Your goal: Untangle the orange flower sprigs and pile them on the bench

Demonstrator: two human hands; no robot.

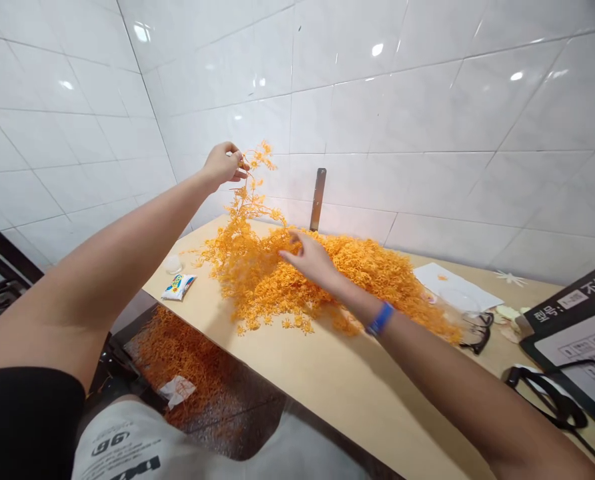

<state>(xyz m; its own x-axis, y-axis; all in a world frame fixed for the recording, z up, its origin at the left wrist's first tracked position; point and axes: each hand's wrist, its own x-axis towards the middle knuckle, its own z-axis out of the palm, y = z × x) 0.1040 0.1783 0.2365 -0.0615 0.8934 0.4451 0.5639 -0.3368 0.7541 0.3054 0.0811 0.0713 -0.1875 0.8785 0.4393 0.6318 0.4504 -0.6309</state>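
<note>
My left hand (pixel 223 164) is raised, its fingers pinched on the top of a tangled strand of orange plastic flower pieces (pixel 247 200). The strand hangs down into a big pile of the same small flower-shaped pieces (pixel 362 267) on the table. Lower and to the right, my right hand (pixel 310 257) is over the pile beside the hanging strand. Its thumb and forefinger stand apart, with nothing clearly between them; the other fingers are partly hidden. A blue band (pixel 379 319) circles my right wrist.
The pale wooden table (pixel 297 373) stands against a white tiled wall. A small packet (pixel 178 287) and a clear cup (pixel 173 264) lie at its left. White paper (pixel 457 287), glasses (pixel 477 333), a black cable (pixel 547 397) and a printed box (pixel 577 333) are right. Orange pieces (pixel 182 353) cover the floor.
</note>
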